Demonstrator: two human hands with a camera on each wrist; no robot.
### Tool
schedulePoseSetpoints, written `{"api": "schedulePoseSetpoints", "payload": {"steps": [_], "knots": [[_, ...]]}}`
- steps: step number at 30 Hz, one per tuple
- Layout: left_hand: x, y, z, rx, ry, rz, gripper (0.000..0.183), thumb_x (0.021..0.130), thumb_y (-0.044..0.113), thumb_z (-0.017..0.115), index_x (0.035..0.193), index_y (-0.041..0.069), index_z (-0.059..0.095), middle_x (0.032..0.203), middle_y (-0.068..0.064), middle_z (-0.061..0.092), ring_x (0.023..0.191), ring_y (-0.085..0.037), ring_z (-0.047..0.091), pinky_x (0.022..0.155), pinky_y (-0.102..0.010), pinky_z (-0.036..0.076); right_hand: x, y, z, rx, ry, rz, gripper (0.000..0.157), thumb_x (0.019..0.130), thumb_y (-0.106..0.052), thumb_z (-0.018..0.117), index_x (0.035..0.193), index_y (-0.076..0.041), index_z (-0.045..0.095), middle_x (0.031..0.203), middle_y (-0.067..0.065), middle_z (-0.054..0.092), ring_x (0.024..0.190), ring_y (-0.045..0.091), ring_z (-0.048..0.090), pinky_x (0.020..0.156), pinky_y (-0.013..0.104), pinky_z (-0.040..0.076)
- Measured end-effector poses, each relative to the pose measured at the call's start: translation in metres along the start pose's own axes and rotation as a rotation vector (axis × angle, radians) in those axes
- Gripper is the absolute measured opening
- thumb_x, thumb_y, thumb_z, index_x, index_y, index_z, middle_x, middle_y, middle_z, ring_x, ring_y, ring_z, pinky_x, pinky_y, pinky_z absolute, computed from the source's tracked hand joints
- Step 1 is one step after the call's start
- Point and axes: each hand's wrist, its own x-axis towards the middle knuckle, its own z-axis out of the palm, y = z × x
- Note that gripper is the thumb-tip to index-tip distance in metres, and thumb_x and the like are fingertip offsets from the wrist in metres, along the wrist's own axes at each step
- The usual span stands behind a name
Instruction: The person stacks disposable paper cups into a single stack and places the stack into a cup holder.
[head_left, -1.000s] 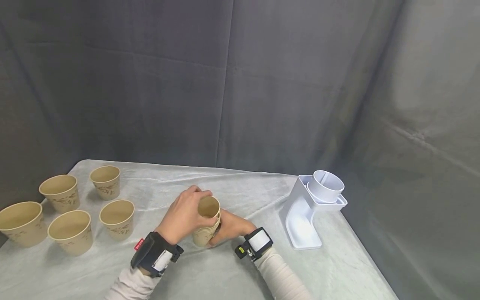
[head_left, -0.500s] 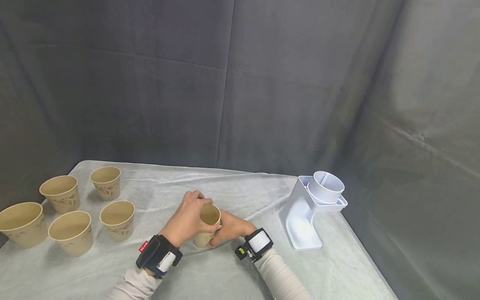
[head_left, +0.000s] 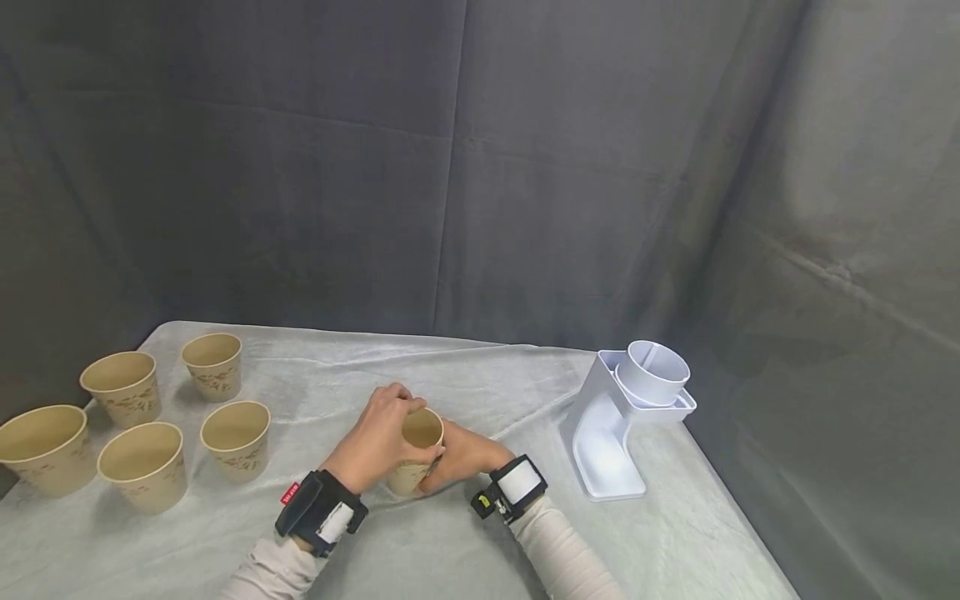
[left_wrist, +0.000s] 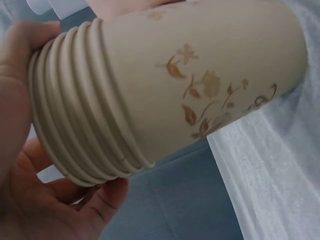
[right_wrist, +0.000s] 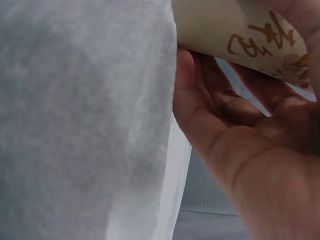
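A nested stack of beige paper cups [left_wrist: 200, 80] printed with brown flowers stands on the cloth at the middle of the table. Several rims lie close together at its top in the left wrist view. My left hand [head_left: 378, 442] grips the stack round these rims, thumb on the near side and fingers on the far side. Lower down, my right hand [head_left: 465, 454] holds the stack's side, its fingers curled round the wall in the right wrist view [right_wrist: 240, 125]. Part of the stack is hidden behind both hands in the head view.
Several separate paper cups of differing sizes stand upright at the left, among them a large cup [head_left: 48, 454] and a smaller cup [head_left: 236, 442]. A white plastic stand with a curved chute [head_left: 603, 450] and a round funnel-like top [head_left: 652, 375] stands at the right. Grey curtains [head_left: 337, 167] enclose the table.
My left hand has moved slightly down with the top cup, which now sits lower in the stack. The right hand has stayed in place at the stack's side.
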Motion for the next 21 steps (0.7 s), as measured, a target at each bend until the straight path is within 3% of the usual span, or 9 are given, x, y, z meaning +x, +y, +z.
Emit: {"api": "schedulePoseSetpoints", "payload": {"steps": [5, 11, 15, 21], "knots": [[-0.002, -0.003, 0.002, -0.031, -0.016, 0.001, 0.063, 0.068, 0.043, 0.075, 0.112, -0.001, 0.061, 0.1, -0.007, 0.054, 0.095, -0.025, 0.043, 0.077, -0.036, 0.043, 0.002, 0.01, 0.002, -0.006, 0.008, 0.027, 0.068, 0.06, -0.005, 0.08, 0.119, -0.012, 0.047, 0.11, 0.001, 0.058, 0.096, 0.008, 0.056, 0.087, 0.025, 0.046], [-0.003, -0.009, -0.006, -0.078, -0.05, 0.05, 0.061, 0.075, 0.049, 0.068, 0.116, 0.005, 0.06, 0.111, -0.003, 0.05, 0.107, -0.021, 0.042, 0.086, -0.039, 0.044, 0.004, 0.028, 0.006, -0.006, 0.011, 0.033, 0.073, 0.06, -0.013, 0.082, 0.122, -0.018, 0.044, 0.111, -0.002, 0.057, 0.098, 0.009, 0.055, 0.088, 0.027, 0.046], [-0.001, -0.016, -0.025, -0.092, 0.002, 0.067, 0.057, 0.077, 0.05, 0.066, 0.118, 0.011, 0.059, 0.116, 0.0, 0.049, 0.114, -0.019, 0.041, 0.094, -0.043, 0.04, 0.004, 0.022, 0.005, 0.035, 0.017, 0.01, 0.076, 0.059, -0.011, 0.082, 0.124, -0.019, 0.043, 0.111, -0.002, 0.059, 0.1, 0.01, 0.056, 0.091, 0.029, 0.044], [-0.009, -0.041, -0.068, 0.002, 0.127, 0.088, 0.056, 0.066, 0.042, 0.077, 0.115, 0.018, 0.061, 0.115, 0.001, 0.053, 0.111, -0.021, 0.046, 0.089, -0.046, 0.042, 0.003, 0.006, 0.002, 0.076, 0.025, -0.027, 0.08, 0.057, -0.005, 0.082, 0.127, -0.012, 0.043, 0.114, 0.002, 0.059, 0.105, 0.013, 0.055, 0.097, 0.031, 0.04]]}}
